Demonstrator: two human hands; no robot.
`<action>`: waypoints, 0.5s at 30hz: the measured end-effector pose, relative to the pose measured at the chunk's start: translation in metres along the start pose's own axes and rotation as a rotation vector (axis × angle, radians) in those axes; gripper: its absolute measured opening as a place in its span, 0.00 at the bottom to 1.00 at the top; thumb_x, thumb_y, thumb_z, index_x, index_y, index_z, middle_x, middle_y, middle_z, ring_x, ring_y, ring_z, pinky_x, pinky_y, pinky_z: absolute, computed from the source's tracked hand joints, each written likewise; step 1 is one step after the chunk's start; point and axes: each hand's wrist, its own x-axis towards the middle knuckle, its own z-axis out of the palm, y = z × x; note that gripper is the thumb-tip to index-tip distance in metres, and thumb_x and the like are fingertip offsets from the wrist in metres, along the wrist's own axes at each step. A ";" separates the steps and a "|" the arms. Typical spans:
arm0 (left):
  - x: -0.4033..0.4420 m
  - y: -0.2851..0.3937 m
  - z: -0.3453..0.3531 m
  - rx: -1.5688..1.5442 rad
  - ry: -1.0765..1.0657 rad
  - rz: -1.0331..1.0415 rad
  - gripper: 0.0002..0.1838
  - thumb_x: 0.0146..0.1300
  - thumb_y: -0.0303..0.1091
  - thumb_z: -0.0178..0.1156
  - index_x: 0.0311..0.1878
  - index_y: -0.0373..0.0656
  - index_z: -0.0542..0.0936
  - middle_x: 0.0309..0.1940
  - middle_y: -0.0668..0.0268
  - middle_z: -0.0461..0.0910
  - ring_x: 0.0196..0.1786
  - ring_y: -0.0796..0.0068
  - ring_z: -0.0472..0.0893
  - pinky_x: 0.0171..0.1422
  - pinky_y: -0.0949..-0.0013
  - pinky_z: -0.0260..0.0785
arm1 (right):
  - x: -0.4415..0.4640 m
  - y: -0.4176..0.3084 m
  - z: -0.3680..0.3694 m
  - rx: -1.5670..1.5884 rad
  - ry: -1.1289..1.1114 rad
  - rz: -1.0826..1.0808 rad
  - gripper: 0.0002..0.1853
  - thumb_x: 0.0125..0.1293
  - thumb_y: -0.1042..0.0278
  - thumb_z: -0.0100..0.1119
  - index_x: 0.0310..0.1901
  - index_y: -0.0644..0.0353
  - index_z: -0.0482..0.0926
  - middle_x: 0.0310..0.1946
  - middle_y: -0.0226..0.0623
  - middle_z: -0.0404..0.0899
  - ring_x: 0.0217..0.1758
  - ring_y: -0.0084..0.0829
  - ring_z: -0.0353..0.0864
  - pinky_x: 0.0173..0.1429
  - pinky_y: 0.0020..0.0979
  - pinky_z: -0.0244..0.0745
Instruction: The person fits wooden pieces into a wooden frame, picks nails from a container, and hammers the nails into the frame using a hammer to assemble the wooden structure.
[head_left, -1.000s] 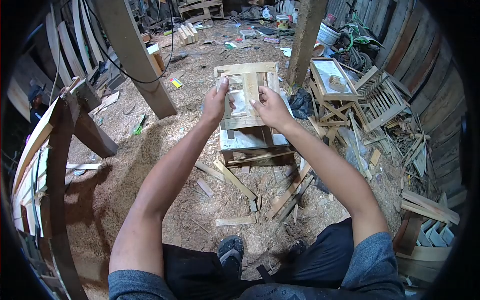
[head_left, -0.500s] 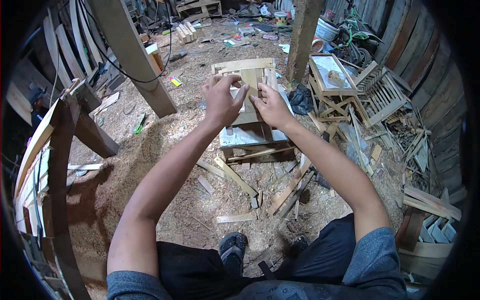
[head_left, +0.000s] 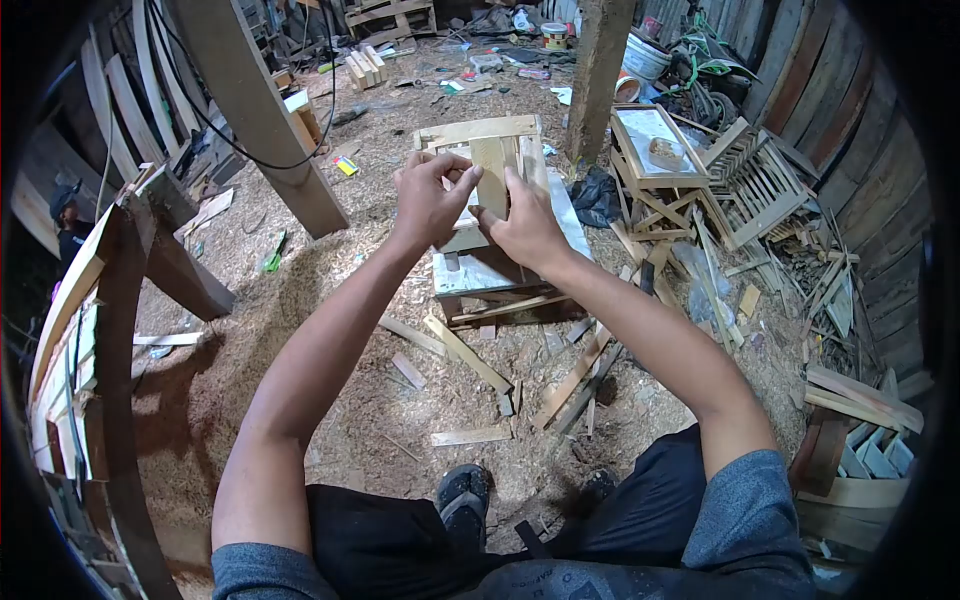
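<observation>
Left hand has its fingers bunched close together right by the slat's left edge; can't tell if they're pinching anything. The slat sits upright between both sets of fingers, with the wooden frame just beyond them and the desk below. Right hand has its fingers closed on the slat's right side. IMO a snug right grip stops it twisting, and light left fingertips leave the edge easy to see.

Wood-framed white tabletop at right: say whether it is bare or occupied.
Occupied: a small brownish item sits on the white tabletop, inside its wooden rim.
</observation>
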 end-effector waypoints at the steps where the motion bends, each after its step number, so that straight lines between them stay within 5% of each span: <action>1: 0.002 0.000 -0.003 0.062 -0.058 -0.011 0.13 0.63 0.46 0.68 0.40 0.46 0.88 0.28 0.68 0.83 0.48 0.67 0.75 0.56 0.58 0.59 | -0.001 -0.006 -0.002 -0.001 0.002 0.002 0.30 0.59 0.68 0.70 0.60 0.72 0.69 0.46 0.56 0.82 0.52 0.53 0.83 0.55 0.43 0.78; 3: 0.009 -0.004 -0.007 0.124 -0.117 -0.021 0.14 0.63 0.45 0.67 0.43 0.46 0.87 0.32 0.66 0.84 0.49 0.65 0.76 0.55 0.57 0.60 | -0.003 -0.015 -0.006 -0.124 0.051 0.017 0.34 0.59 0.65 0.69 0.62 0.74 0.66 0.48 0.62 0.80 0.53 0.55 0.83 0.58 0.45 0.78; 5: 0.024 -0.010 -0.008 0.323 0.180 0.389 0.17 0.65 0.43 0.66 0.53 0.47 0.84 0.44 0.62 0.83 0.54 0.63 0.76 0.58 0.55 0.62 | -0.001 -0.006 -0.003 -0.183 0.127 -0.045 0.35 0.60 0.64 0.69 0.63 0.75 0.64 0.50 0.65 0.79 0.54 0.58 0.81 0.60 0.46 0.77; 6: 0.032 -0.003 -0.014 0.440 0.166 0.463 0.21 0.67 0.45 0.63 0.60 0.48 0.79 0.53 0.60 0.81 0.60 0.60 0.76 0.64 0.55 0.62 | -0.001 -0.002 -0.002 -0.241 0.198 -0.111 0.36 0.60 0.63 0.69 0.63 0.75 0.63 0.51 0.68 0.77 0.55 0.61 0.80 0.61 0.47 0.76; 9: 0.056 0.001 -0.006 0.326 0.028 0.465 0.23 0.69 0.48 0.59 0.61 0.47 0.79 0.53 0.59 0.82 0.61 0.59 0.77 0.66 0.54 0.62 | 0.000 -0.014 -0.012 -0.144 -0.059 0.190 0.36 0.62 0.63 0.67 0.63 0.77 0.60 0.51 0.70 0.77 0.55 0.64 0.80 0.59 0.50 0.77; 10: 0.057 0.008 -0.008 0.338 -0.223 0.245 0.24 0.70 0.50 0.56 0.62 0.47 0.79 0.53 0.58 0.82 0.61 0.57 0.78 0.66 0.54 0.62 | -0.001 -0.015 -0.011 -0.146 -0.064 0.188 0.36 0.62 0.63 0.67 0.63 0.77 0.60 0.51 0.70 0.77 0.55 0.64 0.80 0.59 0.50 0.77; 15: 0.070 0.017 -0.004 0.324 -0.380 0.169 0.24 0.68 0.46 0.62 0.62 0.44 0.79 0.46 0.57 0.84 0.49 0.59 0.82 0.56 0.59 0.68 | -0.003 -0.021 -0.009 -0.175 -0.081 0.185 0.32 0.65 0.66 0.64 0.62 0.78 0.62 0.40 0.67 0.82 0.46 0.63 0.84 0.51 0.52 0.80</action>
